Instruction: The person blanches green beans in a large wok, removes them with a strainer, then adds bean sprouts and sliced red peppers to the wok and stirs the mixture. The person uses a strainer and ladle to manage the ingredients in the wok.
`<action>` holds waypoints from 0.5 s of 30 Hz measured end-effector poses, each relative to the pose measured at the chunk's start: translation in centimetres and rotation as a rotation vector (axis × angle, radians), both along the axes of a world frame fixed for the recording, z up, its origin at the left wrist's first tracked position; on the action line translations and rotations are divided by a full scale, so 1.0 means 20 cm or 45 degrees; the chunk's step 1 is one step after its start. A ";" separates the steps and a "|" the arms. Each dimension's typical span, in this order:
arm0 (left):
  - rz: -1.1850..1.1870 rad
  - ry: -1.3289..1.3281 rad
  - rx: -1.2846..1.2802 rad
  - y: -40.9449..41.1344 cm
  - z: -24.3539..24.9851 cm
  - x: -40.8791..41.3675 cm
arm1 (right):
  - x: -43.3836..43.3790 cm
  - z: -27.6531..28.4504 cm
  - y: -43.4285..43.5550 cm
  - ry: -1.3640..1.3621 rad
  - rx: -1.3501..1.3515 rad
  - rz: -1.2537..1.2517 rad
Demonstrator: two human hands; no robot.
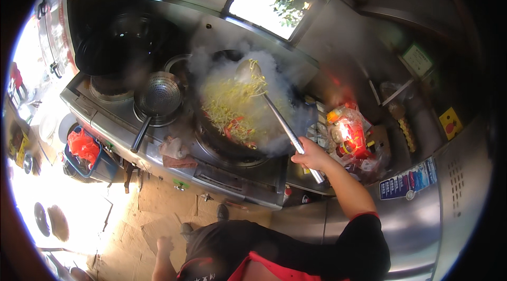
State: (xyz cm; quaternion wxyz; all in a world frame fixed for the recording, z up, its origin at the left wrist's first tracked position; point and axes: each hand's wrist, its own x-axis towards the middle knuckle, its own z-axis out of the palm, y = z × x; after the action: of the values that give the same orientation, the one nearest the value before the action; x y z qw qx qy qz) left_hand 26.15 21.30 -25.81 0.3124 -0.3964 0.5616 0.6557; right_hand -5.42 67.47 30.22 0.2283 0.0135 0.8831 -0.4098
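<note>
My right hand [311, 153] grips the metal handle of a long wok ladle [282, 116]. The ladle's bowl is over the wok, with strands of bean sprouts [255, 83] clinging around it. Below, more yellowish sprouts lie in the dark wok [210, 138] with red strips [233, 122], perhaps pepper. Thick steam rises from the wok and blurs its far side. My left hand [164, 244] hangs low beside my body, away from the stove; its fingers look curled, but their exact pose is unclear.
A perforated strainer [160, 93] rests left of the wok, its handle jutting past the stove edge. Folded cloths [176, 152] lie at the front edge. A large black wok [119, 47] stands at back left. Bagged seasonings [352, 134] crowd the right counter. A blue bin [97, 166] stands left.
</note>
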 end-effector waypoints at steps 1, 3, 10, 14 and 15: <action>-0.038 0.004 -0.037 -0.02 -0.07 0.05 | 0.03 0.02 -0.01 0.027 0.042 0.026; -0.381 0.071 -0.291 -0.12 -0.26 0.19 | 0.07 0.02 0.00 0.080 0.091 0.068; -0.828 0.103 -0.620 -0.29 -0.27 0.18 | 0.04 -0.19 0.06 -0.098 0.221 0.095; 0.083 0.072 -0.069 -0.25 -0.18 -0.03 | -0.14 -0.40 0.22 0.089 0.373 0.041; 0.275 0.081 0.067 -0.22 -0.13 -0.06 | -0.17 -0.43 0.25 0.147 0.417 0.036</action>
State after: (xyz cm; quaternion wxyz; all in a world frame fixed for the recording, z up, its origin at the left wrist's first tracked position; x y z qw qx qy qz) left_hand 24.96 16.93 -28.47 0.2321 -0.4253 0.5078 0.7123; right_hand -8.78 72.52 21.70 0.1776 0.0145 0.9497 -0.2574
